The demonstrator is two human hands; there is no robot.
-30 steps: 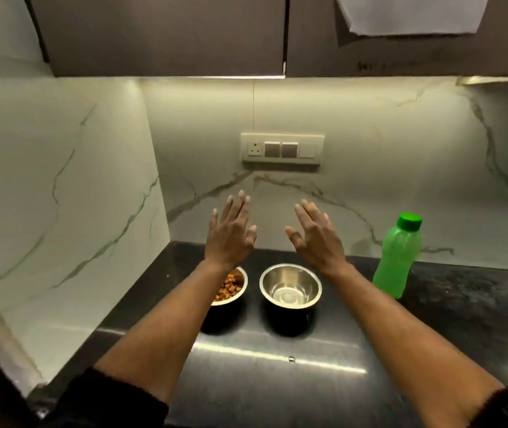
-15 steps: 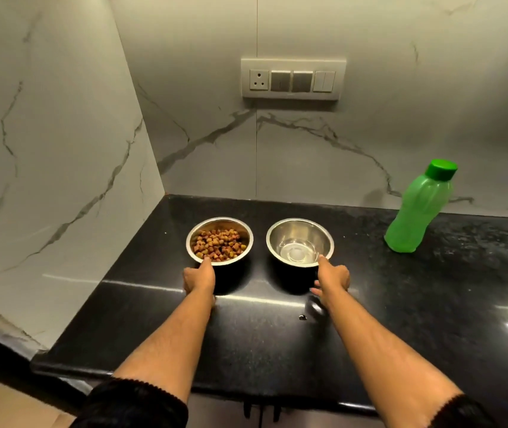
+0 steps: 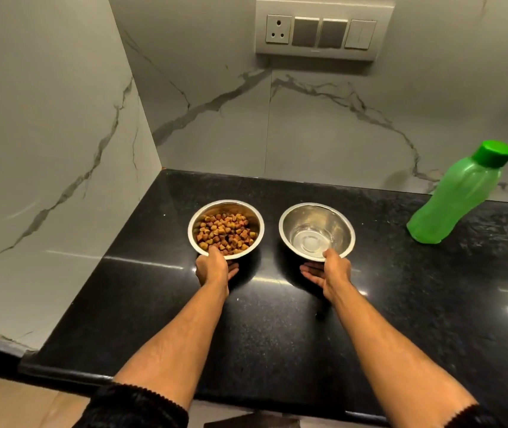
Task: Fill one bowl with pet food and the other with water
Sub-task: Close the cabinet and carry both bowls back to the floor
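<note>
Mid-frame on the black counter (image 3: 277, 319), the left hand (image 3: 214, 268) pinches the near rim of the kibble bowl (image 3: 225, 231), thumb over the edge; the right hand (image 3: 329, 271) likewise pinches the water bowl (image 3: 317, 231). A jerky pull could slop the shallow water or tip kibble out

Glossy black speckled tabletop (image 3: 277, 335), white marble wall (image 3: 323, 125) with grey veins. Left silver bowl (image 3: 195, 239) shows brown and orange kibble (image 3: 226, 233); right silver bowl (image 3: 286, 239) gleams. Far right, a green bottle (image 3: 453, 202).
</note>
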